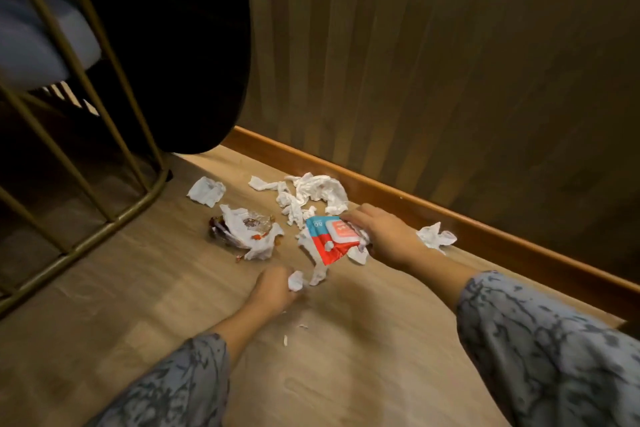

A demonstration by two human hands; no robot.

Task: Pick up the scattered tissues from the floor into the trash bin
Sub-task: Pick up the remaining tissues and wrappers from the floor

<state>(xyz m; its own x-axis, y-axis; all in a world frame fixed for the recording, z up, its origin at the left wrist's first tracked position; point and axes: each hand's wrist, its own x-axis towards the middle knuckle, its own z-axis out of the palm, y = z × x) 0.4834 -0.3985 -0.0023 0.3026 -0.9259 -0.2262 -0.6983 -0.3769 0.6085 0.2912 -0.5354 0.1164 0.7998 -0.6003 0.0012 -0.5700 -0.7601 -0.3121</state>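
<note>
Gathering is under way: your left hand point(273, 288) clutches a tissue wad point(295, 280), your right hand point(377, 232) grips the red-and-blue packet point(329, 239). Next, collect the far tissues point(311, 194); no bin is visible.

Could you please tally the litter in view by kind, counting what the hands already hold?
White tissue wads or clumps: 4
Red and blue wipes packet: 1
Printed plastic wrapper: 1
Total: 6

packet point(330, 236) print too blurred to read.

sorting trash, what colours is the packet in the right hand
Red and teal-blue with a pale flap, the packet, head view.
</note>
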